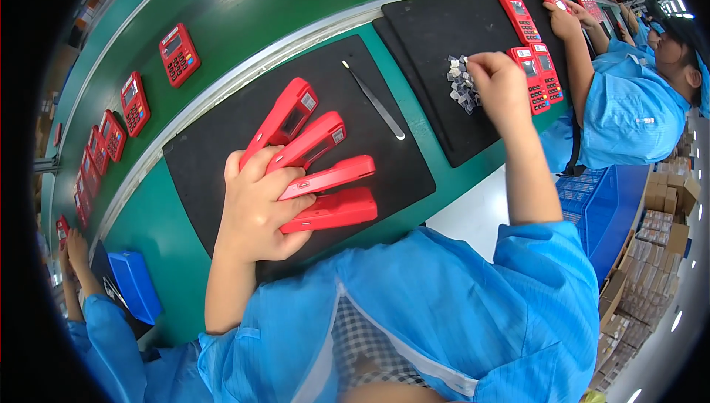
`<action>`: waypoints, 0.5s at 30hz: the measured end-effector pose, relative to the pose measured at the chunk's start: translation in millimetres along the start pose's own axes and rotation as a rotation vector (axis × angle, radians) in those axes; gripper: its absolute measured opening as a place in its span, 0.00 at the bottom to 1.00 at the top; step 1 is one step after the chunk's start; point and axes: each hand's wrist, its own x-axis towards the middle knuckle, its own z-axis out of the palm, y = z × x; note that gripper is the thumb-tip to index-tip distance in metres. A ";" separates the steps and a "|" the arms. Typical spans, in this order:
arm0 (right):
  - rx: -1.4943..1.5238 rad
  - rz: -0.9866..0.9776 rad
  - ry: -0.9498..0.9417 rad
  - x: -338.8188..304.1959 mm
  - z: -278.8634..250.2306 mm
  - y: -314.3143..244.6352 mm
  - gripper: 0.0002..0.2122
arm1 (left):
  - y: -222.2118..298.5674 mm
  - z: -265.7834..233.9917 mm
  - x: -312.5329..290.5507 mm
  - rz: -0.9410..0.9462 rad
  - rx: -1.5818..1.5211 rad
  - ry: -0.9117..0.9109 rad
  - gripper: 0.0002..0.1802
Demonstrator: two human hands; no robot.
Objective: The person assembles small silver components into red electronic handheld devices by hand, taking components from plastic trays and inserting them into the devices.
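Observation:
My left hand (pixel 255 207) grips several red card payment terminals (pixel 307 143), fanned out between its spread fingers. They are tilted on edge above a black mat (pixel 203 159). A pair of metal tweezers (pixel 376 101) lies on that mat, to the right of the terminals and apart from my hands. My right hand (pixel 504 91) reaches over a second black mat (pixel 433 29). Its thumb and fingertips are pinched together at the right edge of a pile of small square clear and whitish pieces (pixel 461 86). Whatever lies between those fingertips is hidden.
Beyond the mats, a green conveyor (pixel 251 15) carries more red terminals (pixel 180 55). Other terminals (pixel 534 74) lie right of my right hand, near a co-worker in blue (pixel 629 118). A blue bin (pixel 133 285) stands at left, near another co-worker's arms (pixel 89 285).

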 end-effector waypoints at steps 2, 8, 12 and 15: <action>0.013 0.104 -0.061 12.1 -2.4 0.4 0.06 | -0.3 0.2 2.1 0.004 -0.003 0.007 0.17; -0.225 0.230 -0.242 27.5 10.5 -34.1 0.09 | -0.8 -2.4 1.5 -0.009 -0.024 0.011 0.17; -0.324 0.215 -0.291 34.0 12.1 -32.3 0.10 | 1.3 -6.1 2.4 -0.018 -0.022 0.015 0.17; -0.341 0.214 -0.295 41.8 6.3 -31.2 0.11 | 2.0 -6.3 3.0 -0.026 -0.028 0.005 0.17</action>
